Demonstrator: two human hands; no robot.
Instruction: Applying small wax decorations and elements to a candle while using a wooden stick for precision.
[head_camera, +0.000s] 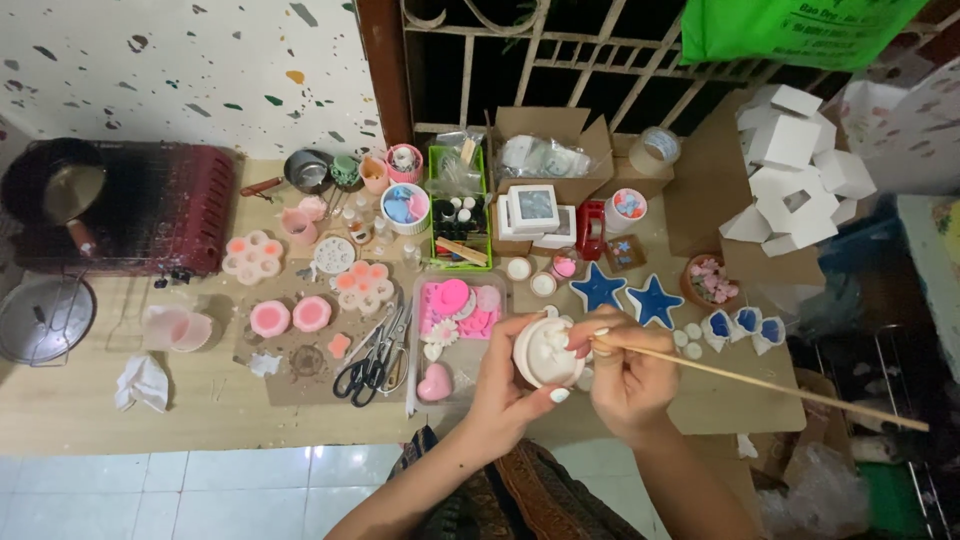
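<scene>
Both hands (570, 375), white round mould (546, 352) between them, thin stick (760, 383) in right

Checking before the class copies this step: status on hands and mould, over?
Left hand cradles round white mould. Right hand holds thin wooden stick, fingers on mould. Nothing in the way.

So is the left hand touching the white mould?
Touching. The head view shows the left hand cupping the white mould, fingers wrapped around its side.

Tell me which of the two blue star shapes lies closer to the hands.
The left blue star: it lies just above the right hand. The other star lies farther right.
</scene>
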